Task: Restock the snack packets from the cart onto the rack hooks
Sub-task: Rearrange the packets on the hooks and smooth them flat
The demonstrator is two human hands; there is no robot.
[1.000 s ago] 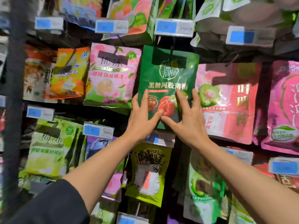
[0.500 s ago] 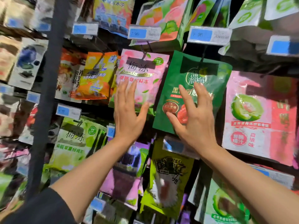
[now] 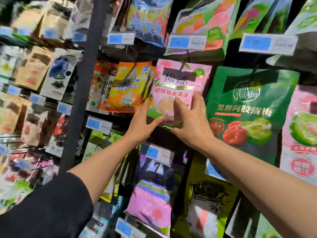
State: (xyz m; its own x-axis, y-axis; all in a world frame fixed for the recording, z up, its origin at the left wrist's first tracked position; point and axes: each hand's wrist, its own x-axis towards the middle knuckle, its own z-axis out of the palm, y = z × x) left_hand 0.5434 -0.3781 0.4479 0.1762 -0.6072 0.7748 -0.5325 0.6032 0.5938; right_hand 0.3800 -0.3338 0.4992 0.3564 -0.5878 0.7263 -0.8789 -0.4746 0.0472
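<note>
The pink plum-jelly packet (image 3: 178,93) already hangs on its rack hook (image 3: 184,63), the left hand (image 3: 142,124) at its seven o'clock corner and the right hand (image 3: 192,124) at five, both spread and steadying it; the cart is out of view, so what remains is unknowable.

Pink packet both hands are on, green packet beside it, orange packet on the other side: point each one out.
pink packet (image 3: 180,85), head view, upper front face at the printed title.
green packet (image 3: 247,109), head view, middle of the front, on the yellow lettering.
orange packet (image 3: 128,90), head view, centre of the front face.
</note>
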